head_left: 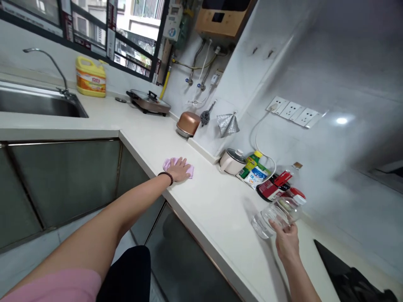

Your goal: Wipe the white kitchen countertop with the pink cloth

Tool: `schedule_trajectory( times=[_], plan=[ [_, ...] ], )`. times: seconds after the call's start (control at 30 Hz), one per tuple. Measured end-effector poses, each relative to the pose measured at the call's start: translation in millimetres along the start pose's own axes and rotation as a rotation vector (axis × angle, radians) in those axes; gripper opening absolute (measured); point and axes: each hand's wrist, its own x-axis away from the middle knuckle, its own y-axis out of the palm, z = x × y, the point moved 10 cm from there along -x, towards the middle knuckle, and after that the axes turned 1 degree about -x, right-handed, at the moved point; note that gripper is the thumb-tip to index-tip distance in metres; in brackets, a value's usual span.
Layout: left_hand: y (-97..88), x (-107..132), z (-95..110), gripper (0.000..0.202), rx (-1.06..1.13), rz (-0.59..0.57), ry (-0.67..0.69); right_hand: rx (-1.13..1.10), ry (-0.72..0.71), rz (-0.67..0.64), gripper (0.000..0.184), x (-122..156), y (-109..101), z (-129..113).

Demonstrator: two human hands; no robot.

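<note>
My left hand (179, 169) lies flat with its fingers spread on a pink cloth (190, 171), pressing it against the white countertop (217, 218). Much of the cloth is hidden under the palm. A dark beaded bracelet circles that wrist. To the right, my right hand (287, 241) is closed around a clear bottle (267, 221) with a white cap. The bottle is tilted, and its base is close to the counter; whether it touches is unclear. Just behind it stand a dark jar with a red label (270, 188) and other seasoning containers.
A small white lidded pot (232, 162) and a yellow-capped green bottle (250, 164) stand along the wall. Farther back are a copper-coloured pot (189, 121), an electric pan (151, 100), a yellow jug (91, 79) and the sink (82, 110). A black cooktop (333, 264) lies at right.
</note>
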Motion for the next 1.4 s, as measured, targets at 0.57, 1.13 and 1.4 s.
schedule_trajectory(
  times=[0.57,1.13,1.4],
  plan=[
    [64.3,49.6,251.4,0.074,-0.036,-0.295,0.473,0.027,-0.705,0.247,0.045,76.6,69.7,-190.1],
    [15.7,-93.3,37.5,0.062,-0.092,-0.128,-0.055,0.169,-0.641,0.029,0.037,48.8,105.9,-110.0],
    [-30.4,-57.5,-117.4,0.069,-0.214,0.091,-0.44,0.167,-0.69,-0.044,0.037,65.4,123.2,-121.1]
  ],
)
